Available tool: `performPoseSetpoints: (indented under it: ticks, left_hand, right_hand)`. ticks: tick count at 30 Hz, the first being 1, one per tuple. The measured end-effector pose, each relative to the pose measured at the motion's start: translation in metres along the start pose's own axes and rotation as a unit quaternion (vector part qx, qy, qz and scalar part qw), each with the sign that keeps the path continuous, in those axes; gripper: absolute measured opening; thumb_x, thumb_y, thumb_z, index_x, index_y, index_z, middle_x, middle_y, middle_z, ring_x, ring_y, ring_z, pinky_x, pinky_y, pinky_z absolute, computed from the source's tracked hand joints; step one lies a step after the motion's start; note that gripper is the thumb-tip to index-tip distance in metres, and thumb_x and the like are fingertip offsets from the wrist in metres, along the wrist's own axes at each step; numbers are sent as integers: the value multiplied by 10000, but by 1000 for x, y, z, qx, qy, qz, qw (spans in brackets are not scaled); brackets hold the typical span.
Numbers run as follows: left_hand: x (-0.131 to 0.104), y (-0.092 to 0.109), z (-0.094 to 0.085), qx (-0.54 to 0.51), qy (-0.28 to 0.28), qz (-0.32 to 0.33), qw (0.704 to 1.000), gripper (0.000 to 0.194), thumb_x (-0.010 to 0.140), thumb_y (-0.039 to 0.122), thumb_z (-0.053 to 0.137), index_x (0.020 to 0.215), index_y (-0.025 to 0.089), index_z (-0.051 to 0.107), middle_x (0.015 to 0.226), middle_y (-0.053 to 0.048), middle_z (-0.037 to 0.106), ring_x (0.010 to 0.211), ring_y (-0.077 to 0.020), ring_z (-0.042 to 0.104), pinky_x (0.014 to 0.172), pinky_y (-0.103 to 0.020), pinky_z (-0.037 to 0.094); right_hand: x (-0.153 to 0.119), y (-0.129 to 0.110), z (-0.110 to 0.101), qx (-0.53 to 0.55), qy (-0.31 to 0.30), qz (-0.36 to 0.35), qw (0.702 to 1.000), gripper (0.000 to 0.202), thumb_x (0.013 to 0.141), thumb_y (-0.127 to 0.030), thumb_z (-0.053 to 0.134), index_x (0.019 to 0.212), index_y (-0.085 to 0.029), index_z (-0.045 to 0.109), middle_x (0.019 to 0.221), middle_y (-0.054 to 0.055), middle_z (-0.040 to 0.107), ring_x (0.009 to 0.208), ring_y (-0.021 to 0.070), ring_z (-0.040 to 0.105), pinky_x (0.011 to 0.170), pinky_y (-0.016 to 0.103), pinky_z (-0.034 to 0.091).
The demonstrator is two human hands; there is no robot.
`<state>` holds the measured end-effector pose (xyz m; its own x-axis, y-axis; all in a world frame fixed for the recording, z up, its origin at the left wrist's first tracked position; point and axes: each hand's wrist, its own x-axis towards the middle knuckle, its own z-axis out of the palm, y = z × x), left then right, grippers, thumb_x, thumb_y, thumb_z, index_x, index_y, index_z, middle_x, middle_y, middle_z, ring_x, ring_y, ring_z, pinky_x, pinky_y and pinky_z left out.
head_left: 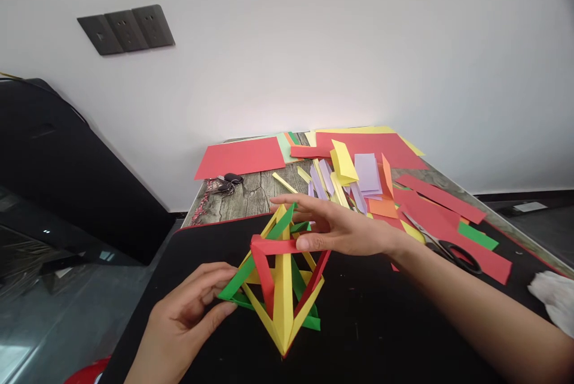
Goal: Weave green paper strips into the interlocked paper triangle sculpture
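Note:
An open-framed model of folded paper strips (283,288) stands over the black mat, made of interlocked yellow, green and red triangles. My left hand (192,306) pinches its green corner on the left between thumb and fingers. From the right, my right hand (327,225) reaches over the model's upper part. Its thumb presses on the red strip, while the fingers go behind the yellow and green tips, partly hidden. Both hands are closed on the same model.
Beyond the black mat (381,336) lie red paper sheets (242,157), folded purple and yellow pieces (344,162), and keys (228,182). Scissors (442,246) rest on red scraps at the right, near a white tissue (553,297). A wall with sockets (128,30) stands behind.

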<state>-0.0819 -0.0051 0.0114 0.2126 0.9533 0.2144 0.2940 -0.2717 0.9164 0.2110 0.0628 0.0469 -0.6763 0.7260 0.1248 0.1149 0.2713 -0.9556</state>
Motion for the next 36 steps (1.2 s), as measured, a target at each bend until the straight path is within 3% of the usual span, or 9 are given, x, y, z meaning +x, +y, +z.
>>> performPoseSetpoints:
  ticks: [3, 6, 10, 16, 21, 25, 30, 33, 36]
  left_hand:
    - [-3, 1, 1, 9, 0, 12, 1000, 260, 767, 217, 726, 1019, 277, 746, 1089, -31, 696, 943, -208, 713, 760, -180, 594]
    - [-6, 5, 4, 30, 9, 20, 999, 268, 770, 207, 718, 1020, 301, 746, 1087, -17, 699, 951, -201, 715, 778, -172, 586]
    - [-8, 10, 6, 57, 30, 27, 998, 253, 737, 197, 737, 962, 310, 764, 1039, -9, 717, 883, -184, 733, 746, -137, 575]
    - [-17, 3, 6, 57, 18, 15, 998, 247, 760, 209, 726, 983, 309, 758, 1066, -23, 705, 931, -196, 721, 773, -162, 576]
    - [-25, 3, 8, 58, 34, 7, 998, 240, 751, 232, 736, 976, 313, 759, 1071, -18, 702, 910, -191, 721, 746, -147, 577]
    - [-28, 5, 10, 48, 55, -16, 997, 215, 732, 244, 752, 936, 311, 770, 1093, -13, 694, 909, -192, 720, 737, -141, 577]
    - [-31, -2, 17, -9, 23, -40, 999, 247, 731, 209, 755, 963, 294, 768, 1110, -38, 688, 917, -231, 721, 759, -224, 603]
    - [-31, -3, 14, -31, -7, -58, 998, 315, 720, 226, 770, 1022, 309, 753, 1163, -52, 675, 908, -240, 723, 758, -255, 608]
    - [-25, 11, 0, 25, -12, -37, 999, 451, 603, 290, 856, 1040, 300, 746, 1127, -62, 694, 865, -224, 716, 740, -227, 597]
  right_hand:
    - [-2, -3, 7, -15, 25, -31, 999, 512, 927, -314, 590, 1411, -260, 433, 1285, 100, 580, 1129, 208, 591, 860, 312, 541]
    - [-3, -6, 13, -44, 61, -58, 995, 368, 943, -310, 559, 1305, -248, 539, 1406, 97, 516, 1228, 224, 551, 845, 279, 550]
    - [-4, -12, 18, -76, 70, -73, 992, 271, 975, -297, 501, 1221, -227, 591, 1500, 92, 432, 1345, 225, 462, 898, 290, 534]
    - [-5, -15, 19, -114, 53, -121, 985, 195, 965, -227, 517, 1122, -210, 633, 1359, 94, 586, 1415, 200, 360, 1083, 365, 409]
    - [-7, -11, 20, -57, 81, -98, 990, 182, 938, -270, 568, 1111, -224, 601, 1429, 115, 513, 1379, 232, 420, 916, 331, 527]
    - [-7, -15, 21, -72, 83, -129, 986, 99, 945, -254, 559, 993, -225, 640, 1271, 94, 631, 1378, 232, 418, 884, 318, 531]
    - [-6, -21, 20, -75, 63, -149, 984, 59, 923, -205, 594, 919, -215, 652, 1076, 77, 704, 1373, 216, 420, 904, 309, 508]
    - [-7, -20, 20, -77, 56, -138, 986, 48, 913, -215, 611, 917, -202, 658, 1169, 93, 677, 1311, 220, 493, 825, 283, 526]
    - [-8, -18, 21, -77, 54, -122, 988, 69, 916, -229, 609, 930, -190, 664, 1251, 116, 638, 1265, 219, 535, 769, 269, 534]
